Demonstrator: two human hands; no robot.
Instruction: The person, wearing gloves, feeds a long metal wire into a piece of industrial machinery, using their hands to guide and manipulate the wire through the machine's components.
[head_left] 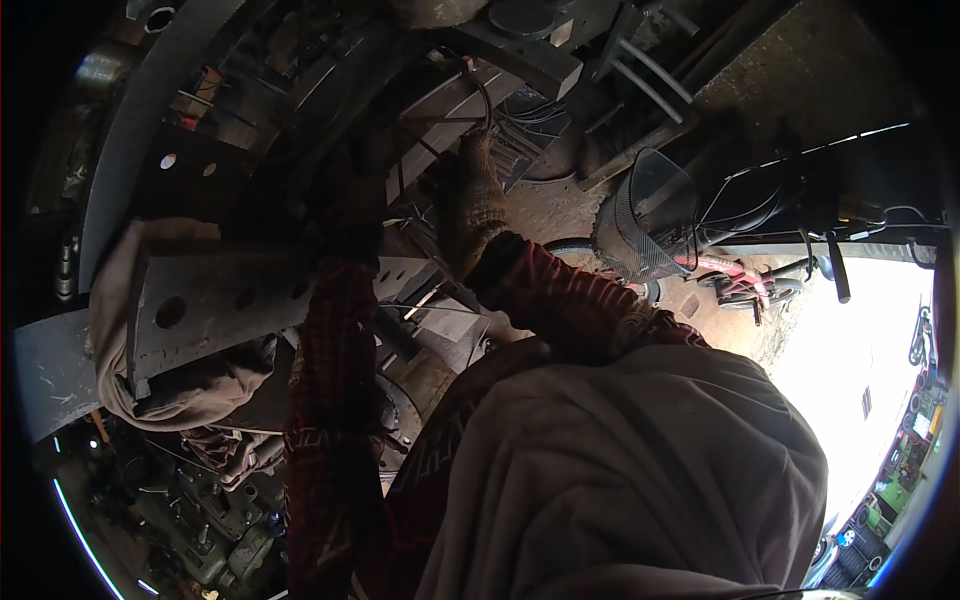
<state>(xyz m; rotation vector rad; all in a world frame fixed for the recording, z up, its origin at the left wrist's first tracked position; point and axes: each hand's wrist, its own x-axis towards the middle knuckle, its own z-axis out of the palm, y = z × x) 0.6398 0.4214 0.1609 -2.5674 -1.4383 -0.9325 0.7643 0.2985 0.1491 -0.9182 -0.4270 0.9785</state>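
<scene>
My right hand (470, 195), in a pale knitted work glove, is closed at the upper middle, beside a metal bar (445, 125). A thin dark rod (421, 138) runs into its grip; the fingertips themselves are lost in shadow. To its left, my left hand (350, 195) reaches into deep shade at the end of a red-patterned sleeve. Its fingers and anything in them cannot be made out. Just left of that wrist lies a grey steel beam (215, 300) with round holes along it.
Brown cloth (125, 290) drapes around the beam's left end. Greenish machinery (225, 545) stands at lower left. Right of my right arm is a red bicycle (735, 268) with a black mesh basket (650, 220). Heavy steel bars (530, 65) cross the top.
</scene>
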